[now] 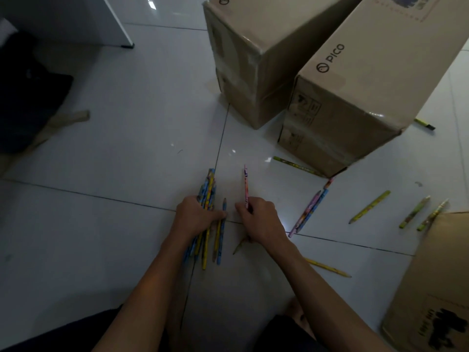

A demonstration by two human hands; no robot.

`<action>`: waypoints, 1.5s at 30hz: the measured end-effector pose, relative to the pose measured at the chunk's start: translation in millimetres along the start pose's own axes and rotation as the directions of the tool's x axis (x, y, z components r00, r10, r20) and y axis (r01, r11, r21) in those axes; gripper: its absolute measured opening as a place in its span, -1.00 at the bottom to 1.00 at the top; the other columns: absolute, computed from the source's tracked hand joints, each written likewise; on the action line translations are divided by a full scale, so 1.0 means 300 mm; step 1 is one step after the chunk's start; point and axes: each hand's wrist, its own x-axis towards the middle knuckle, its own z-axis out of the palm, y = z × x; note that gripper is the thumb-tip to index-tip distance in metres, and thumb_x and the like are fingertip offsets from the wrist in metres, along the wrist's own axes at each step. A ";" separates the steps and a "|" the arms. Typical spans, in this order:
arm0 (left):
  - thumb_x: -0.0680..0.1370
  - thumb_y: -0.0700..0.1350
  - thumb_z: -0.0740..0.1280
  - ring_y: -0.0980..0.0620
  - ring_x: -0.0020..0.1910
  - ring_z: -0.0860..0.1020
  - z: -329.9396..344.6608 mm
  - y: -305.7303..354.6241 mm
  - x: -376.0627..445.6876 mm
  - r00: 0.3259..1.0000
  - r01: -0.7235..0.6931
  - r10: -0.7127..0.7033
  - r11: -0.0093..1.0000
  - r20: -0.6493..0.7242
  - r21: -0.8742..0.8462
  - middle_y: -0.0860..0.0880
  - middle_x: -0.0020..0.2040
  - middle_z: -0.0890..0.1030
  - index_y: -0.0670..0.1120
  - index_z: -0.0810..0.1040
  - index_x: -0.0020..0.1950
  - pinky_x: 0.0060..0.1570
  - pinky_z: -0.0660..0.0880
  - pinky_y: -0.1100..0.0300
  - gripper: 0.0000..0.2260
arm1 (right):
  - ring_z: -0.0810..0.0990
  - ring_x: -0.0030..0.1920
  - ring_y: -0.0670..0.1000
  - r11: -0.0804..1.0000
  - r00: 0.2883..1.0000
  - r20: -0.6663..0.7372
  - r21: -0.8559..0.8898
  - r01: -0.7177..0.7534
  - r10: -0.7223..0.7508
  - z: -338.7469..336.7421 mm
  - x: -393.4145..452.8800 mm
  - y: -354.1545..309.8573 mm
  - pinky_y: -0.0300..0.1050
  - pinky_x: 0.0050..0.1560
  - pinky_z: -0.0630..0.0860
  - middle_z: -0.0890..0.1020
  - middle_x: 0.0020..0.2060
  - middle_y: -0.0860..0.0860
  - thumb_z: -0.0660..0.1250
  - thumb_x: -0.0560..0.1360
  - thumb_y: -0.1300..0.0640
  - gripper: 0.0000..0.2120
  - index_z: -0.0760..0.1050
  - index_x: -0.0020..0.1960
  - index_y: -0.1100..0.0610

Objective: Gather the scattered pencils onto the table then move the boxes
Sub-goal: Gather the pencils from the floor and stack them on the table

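Pencils still scattered on floor (127, 148). Left hand (195, 214) fingers curled round bundle (208, 196); right hand (258, 214) pinches pink pencil (245, 182). Best: lay pink parallel into bundle, ends level, then sweep strays by boxes (355, 85). Bundle's long axis runs away from person; pink's likewise, far end tilting slightly left.

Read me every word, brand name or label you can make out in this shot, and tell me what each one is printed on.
"PICO", beside a round logo: top of the nearer big cardboard box.
Small handling symbols on that box's end face: too small to read.
Partial round logo on the farther box: cut off at the picture's edge, unreadable.
Dark print on the box at lower right: blurred, unreadable.
Patterns on the pencils: no readable text.
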 end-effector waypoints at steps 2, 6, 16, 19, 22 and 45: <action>0.28 0.07 0.64 0.15 -0.43 0.48 0.013 -0.006 -0.003 1.000 -0.018 0.018 0.999 -0.003 0.038 0.03 -0.37 0.54 -0.11 0.52 -0.27 -0.50 0.35 0.30 -0.62 | 0.39 -0.41 -0.11 1.000 1.000 -0.002 0.021 0.006 -0.006 0.004 0.007 0.001 -0.15 -0.36 0.26 0.47 -0.42 0.00 0.29 0.61 0.03 -0.64 0.42 -0.31 0.14; 0.36 0.01 0.60 0.08 -0.44 0.54 0.020 -0.017 0.000 0.999 -0.046 0.045 0.995 -0.011 -0.085 -0.02 -0.38 0.59 -0.13 0.56 -0.26 -0.44 0.41 0.27 -0.70 | 0.41 -0.39 -0.11 0.993 0.999 -0.035 0.111 0.035 -0.031 -0.001 0.016 -0.008 -0.17 -0.36 0.28 0.47 -0.40 -0.02 0.34 0.59 0.02 -0.70 0.44 -0.26 0.14; 0.58 -0.04 0.38 -0.06 -0.21 0.66 0.064 0.052 0.002 0.955 0.215 0.043 0.583 0.294 -0.784 -0.19 -0.12 0.67 -0.25 0.64 0.11 -0.22 0.62 0.11 -0.72 | 0.55 -0.32 -0.23 0.956 0.975 -0.025 0.194 0.221 -0.220 -0.037 0.015 -0.080 -0.31 -0.30 0.37 0.61 -0.29 -0.07 0.17 0.69 0.06 -0.74 0.61 0.04 0.12; 0.57 -0.04 0.39 -0.09 -0.07 0.71 0.082 0.069 0.009 0.955 0.225 0.045 0.532 0.293 -0.816 -0.18 -0.01 0.72 -0.23 0.64 0.15 -0.19 0.63 0.13 -0.71 | 0.62 -0.14 -0.03 0.968 0.975 0.021 0.130 0.216 -0.221 -0.029 0.013 -0.075 -0.06 -0.12 0.48 0.69 -0.09 0.07 0.06 0.72 0.02 -0.66 0.59 0.12 0.11; 0.55 -0.01 0.42 -0.12 -0.01 0.70 0.101 0.081 0.019 0.956 0.228 0.026 0.557 0.291 -0.799 -0.20 0.02 0.72 -0.22 0.64 0.16 -0.12 0.63 0.10 -0.68 | 0.64 -0.05 0.12 0.975 0.970 0.093 0.041 0.220 -0.222 -0.051 0.021 -0.075 0.05 -0.03 0.54 0.69 0.03 0.14 0.01 0.71 0.02 -0.65 0.53 0.25 0.08; 0.46 -0.22 0.50 -0.13 -0.25 0.71 -0.517 0.647 -0.346 0.973 0.218 -0.061 0.555 0.222 -0.803 -0.22 -0.19 0.71 -0.17 0.67 -0.08 -0.23 0.61 0.08 -0.93 | 0.71 0.03 -0.08 0.940 0.791 0.609 0.304 -0.154 -0.067 -0.683 -0.147 -0.841 -0.18 0.01 0.65 0.68 0.07 0.00 0.59 0.34 0.32 -0.19 0.28 0.45 -0.01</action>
